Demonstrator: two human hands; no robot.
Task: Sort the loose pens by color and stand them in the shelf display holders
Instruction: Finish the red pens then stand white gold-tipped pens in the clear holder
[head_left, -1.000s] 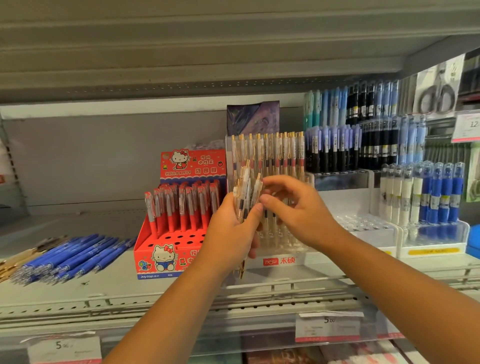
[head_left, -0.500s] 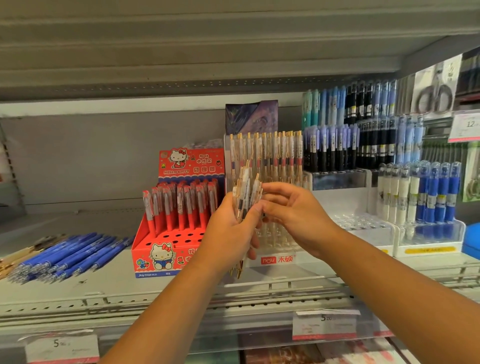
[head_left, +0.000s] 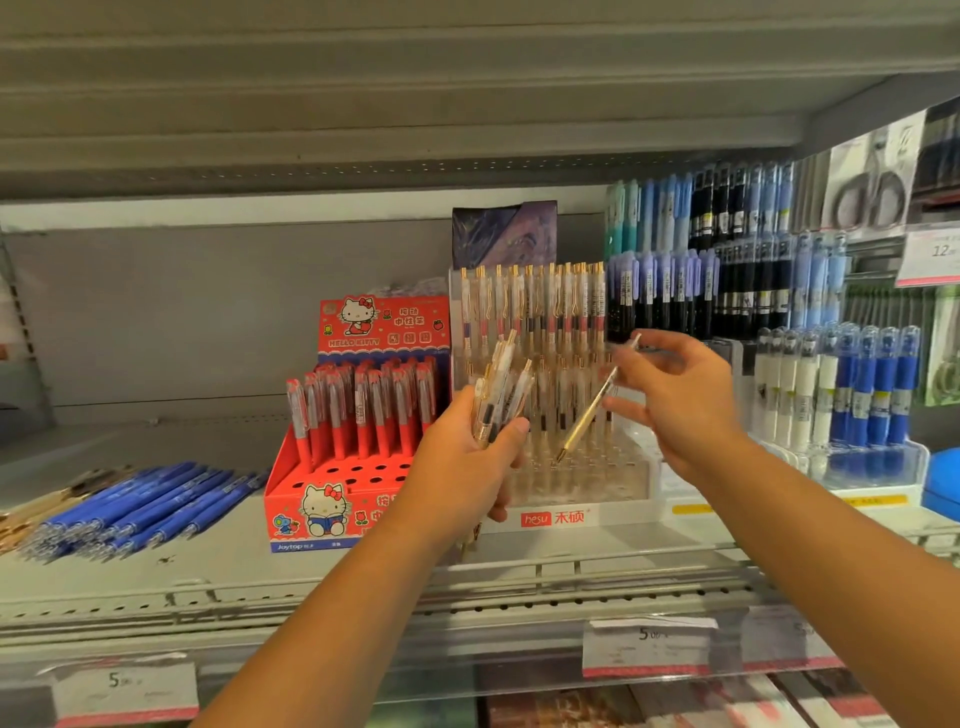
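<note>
The right hand's (head_left: 680, 400) fingers (head_left: 631, 364) pinch one gold pen (head_left: 592, 410). It slants, tip down-left, over the clear holder (head_left: 587, 478). The left hand (head_left: 467, 467) wraps tight around a bunch of pens (head_left: 501, 395), standing up and leaning right.

The left hand (head_left: 462, 462) hides the lower barrels of its bundle of pens (head_left: 501, 387) (their count cannot be told). Price tags (head_left: 647, 647) are too blurred to read fully. The pile of blue pens (head_left: 140, 512) runs off the left edge.
</note>
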